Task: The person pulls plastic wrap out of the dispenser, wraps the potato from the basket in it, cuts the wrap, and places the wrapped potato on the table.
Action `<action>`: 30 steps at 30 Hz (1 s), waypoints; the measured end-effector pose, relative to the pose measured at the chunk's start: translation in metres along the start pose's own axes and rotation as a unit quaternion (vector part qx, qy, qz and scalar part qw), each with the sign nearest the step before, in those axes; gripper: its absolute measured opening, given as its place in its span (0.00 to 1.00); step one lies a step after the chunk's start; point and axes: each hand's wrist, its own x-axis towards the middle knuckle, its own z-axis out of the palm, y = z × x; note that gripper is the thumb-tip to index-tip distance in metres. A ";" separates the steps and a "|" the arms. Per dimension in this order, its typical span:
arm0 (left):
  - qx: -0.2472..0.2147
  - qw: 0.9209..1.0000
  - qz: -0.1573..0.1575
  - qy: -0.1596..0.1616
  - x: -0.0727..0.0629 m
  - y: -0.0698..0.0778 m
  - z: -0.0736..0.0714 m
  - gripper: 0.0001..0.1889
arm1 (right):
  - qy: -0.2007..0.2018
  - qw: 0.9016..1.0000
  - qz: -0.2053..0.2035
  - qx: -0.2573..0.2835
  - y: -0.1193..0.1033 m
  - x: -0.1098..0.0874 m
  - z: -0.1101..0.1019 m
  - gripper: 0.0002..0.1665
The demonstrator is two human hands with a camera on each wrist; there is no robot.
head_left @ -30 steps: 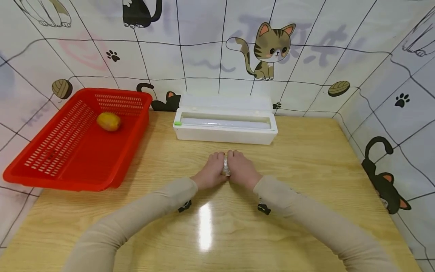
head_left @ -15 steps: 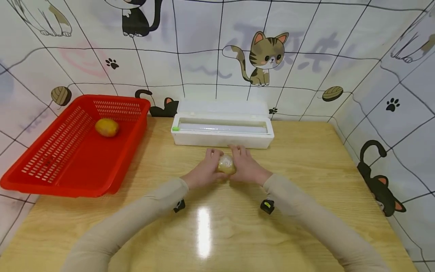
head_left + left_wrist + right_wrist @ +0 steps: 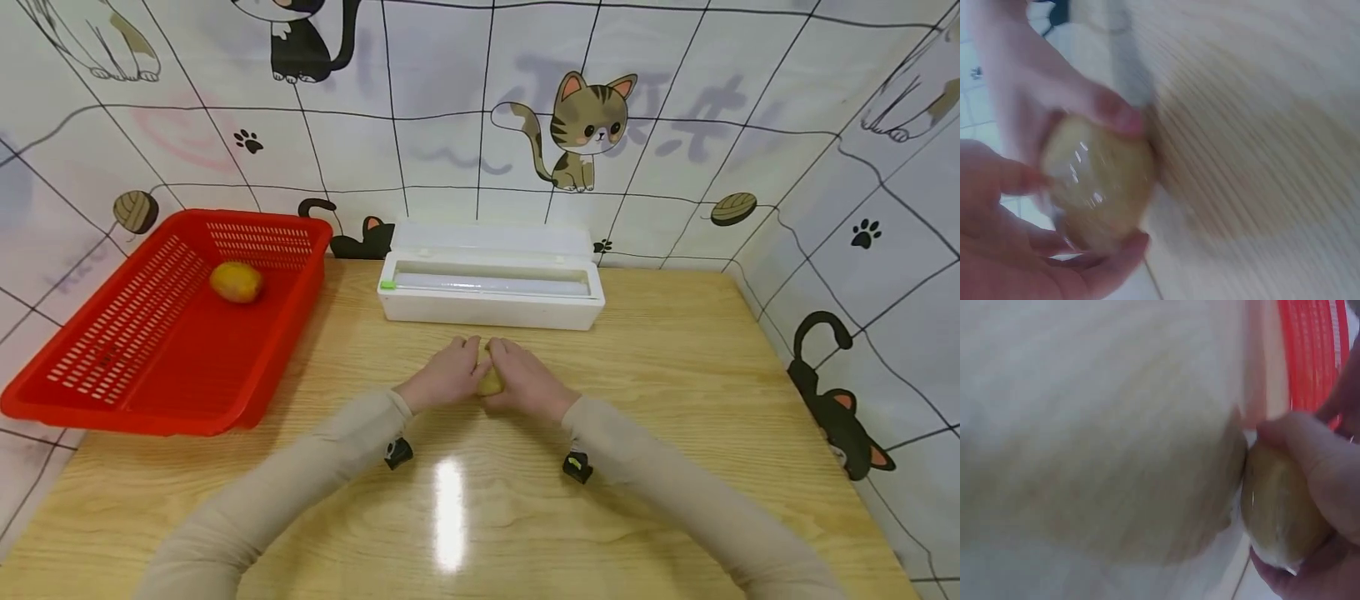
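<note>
Between both hands is a rounded yellow fruit [image 3: 491, 383] wrapped in clear, shiny film; its exact kind is unclear. My left hand [image 3: 446, 375] grips it from the left, thumb and fingers curled round it. From the other side my right hand [image 3: 528, 383] holds it, covering much of it in the head view. In the left wrist view the wrapped fruit [image 3: 1100, 181] shows glossy creases in the film. The right wrist view is blurred, with the fruit [image 3: 1279, 506] beside the thumb. Just beyond the hands stands a white cling film box [image 3: 487, 310], lid raised.
A film roll [image 3: 491, 284] lies inside the box, with a small green piece [image 3: 387, 285] at its left end. On the left stands a red basket [image 3: 243, 400] containing another yellow fruit [image 3: 236, 282]. Cat-print sheeting [image 3: 442, 150] borders the wooden table [image 3: 675, 367] behind and right.
The hands spread apart around the wrapped fruit, then closed in on it again, a little further left. The head view tilted slightly. Basket and box stayed put.
</note>
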 end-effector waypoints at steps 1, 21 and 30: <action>0.002 1.000 0.012 0.004 -0.001 0.001 0.001 0.26 | -0.004 1.000 -0.010 0.003 0.002 0.002 -0.001 0.36; 0.095 0.994 0.045 0.042 0.015 0.002 0.018 0.30 | 0.012 0.999 0.029 -0.028 -0.002 0.005 -0.003 0.52; 0.119 0.993 0.020 -0.013 0.023 0.005 0.007 0.34 | 0.018 0.996 0.038 -0.074 -0.007 0.007 0.000 0.45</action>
